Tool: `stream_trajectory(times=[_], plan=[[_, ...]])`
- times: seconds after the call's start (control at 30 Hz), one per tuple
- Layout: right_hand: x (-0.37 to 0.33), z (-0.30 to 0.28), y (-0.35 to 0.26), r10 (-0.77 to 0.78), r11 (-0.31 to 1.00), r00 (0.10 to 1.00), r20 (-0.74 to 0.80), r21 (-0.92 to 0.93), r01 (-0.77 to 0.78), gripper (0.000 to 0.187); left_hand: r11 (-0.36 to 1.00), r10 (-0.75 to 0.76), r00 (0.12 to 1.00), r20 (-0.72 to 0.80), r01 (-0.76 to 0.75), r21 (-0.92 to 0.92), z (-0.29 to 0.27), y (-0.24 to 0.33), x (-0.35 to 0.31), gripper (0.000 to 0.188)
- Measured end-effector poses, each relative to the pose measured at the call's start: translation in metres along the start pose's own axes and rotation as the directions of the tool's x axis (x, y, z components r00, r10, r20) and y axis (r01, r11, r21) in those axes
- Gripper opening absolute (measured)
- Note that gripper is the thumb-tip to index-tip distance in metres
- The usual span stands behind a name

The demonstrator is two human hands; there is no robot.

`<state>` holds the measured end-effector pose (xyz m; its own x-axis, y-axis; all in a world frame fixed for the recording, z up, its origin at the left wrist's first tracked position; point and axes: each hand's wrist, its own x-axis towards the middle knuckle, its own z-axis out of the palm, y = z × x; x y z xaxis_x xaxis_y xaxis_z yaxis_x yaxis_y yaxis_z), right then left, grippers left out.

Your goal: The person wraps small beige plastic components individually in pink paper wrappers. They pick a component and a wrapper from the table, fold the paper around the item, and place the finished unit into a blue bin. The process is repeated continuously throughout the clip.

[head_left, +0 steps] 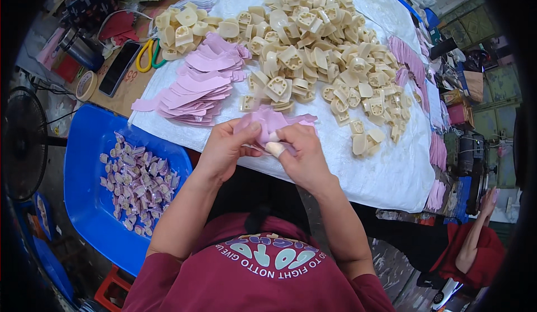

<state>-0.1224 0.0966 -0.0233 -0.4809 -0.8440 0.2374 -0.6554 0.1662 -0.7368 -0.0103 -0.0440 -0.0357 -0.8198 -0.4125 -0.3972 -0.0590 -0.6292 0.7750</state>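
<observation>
My left hand (228,145) and my right hand (306,156) meet at the table's near edge, both closed on a crumpled pink cut piece (269,119) of thin sheet material. My left thumb presses its left side, and my right fingers pinch the other side. Pale coverings show on some right-hand fingertips. Whether a hard part sits inside the pink piece is hidden. Just beyond my hands lies a big heap of cream moulded plastic pieces (313,38) that look like shoe heels. To the left, flat pink cut pieces (196,83) are stacked in an overlapping pile.
A white cloth (386,180) covers the table. At left, a blue tub (84,183) holds many pink-covered pieces (137,183). A phone (119,69), scissors (146,56), tape roll (86,85) and flask (81,49) lie farther back, with a fan (22,144) nearby. Another person (475,250) is at right.
</observation>
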Motion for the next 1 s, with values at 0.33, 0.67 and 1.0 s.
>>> stream_trajectory(times=[0.33, 0.67, 1.0], plan=[[-0.028, -0.025, -0.003, 0.391, 0.794, 0.91, 0.139, 0.448, -0.41, 0.013, 0.98, 0.12, 0.991, -0.059, -0.109, 0.164, -0.008, -0.005, 0.01, 0.03], [-0.007, -0.021, -0.015, 0.178, 0.767, 0.959, 0.223, 0.579, -0.277, 0.013, 0.975, 0.182, 0.946, 0.268, -0.208, 0.074, -0.005, 0.0, 0.0, 0.029], [-0.015, -0.033, -0.012, 0.272, 0.793, 0.911, 0.309, 0.464, -0.394, 0.014, 0.994, 0.106, 0.982, 0.159, -0.102, -0.036, 0.007, -0.006, 0.015, 0.033]])
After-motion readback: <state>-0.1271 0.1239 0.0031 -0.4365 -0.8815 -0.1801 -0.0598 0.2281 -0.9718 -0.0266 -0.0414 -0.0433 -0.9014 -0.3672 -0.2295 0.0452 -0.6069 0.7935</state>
